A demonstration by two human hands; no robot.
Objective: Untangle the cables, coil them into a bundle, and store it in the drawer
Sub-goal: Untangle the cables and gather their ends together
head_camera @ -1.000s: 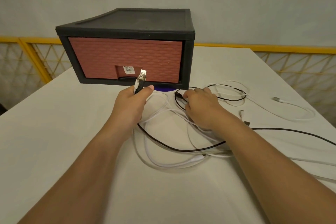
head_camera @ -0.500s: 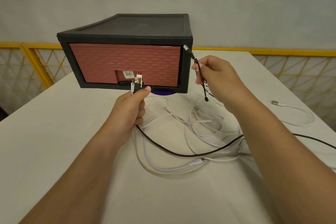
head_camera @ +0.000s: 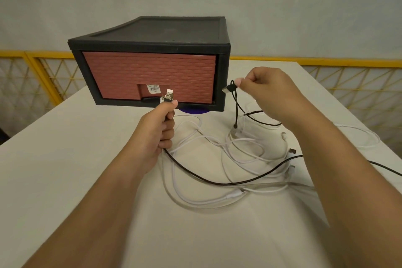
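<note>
A black drawer unit (head_camera: 152,35) with a closed brick-red drawer (head_camera: 150,76) stands at the back of the white table (head_camera: 54,169). My left hand (head_camera: 156,130) grips several cable ends upright, a black and white plug sticking out above the fist, just before the drawer's handle recess. My right hand (head_camera: 267,91) pinches the plug end of a thin black cable (head_camera: 237,104) beside the unit's right front corner. White cables (head_camera: 217,154) lie tangled on the table between my arms, and a long black cable (head_camera: 217,181) runs across them from my left hand.
A purple disc (head_camera: 193,110) peeks out under the drawer unit's front. Another white cable (head_camera: 367,137) loops at the table's right side. A yellow mesh railing (head_camera: 348,80) runs behind the table on both sides, before a grey wall.
My right hand picked the black cable's end off the table, lifted it beside the unit's right corner, then lowered it slightly. My left hand kept gripping its cable ends.
</note>
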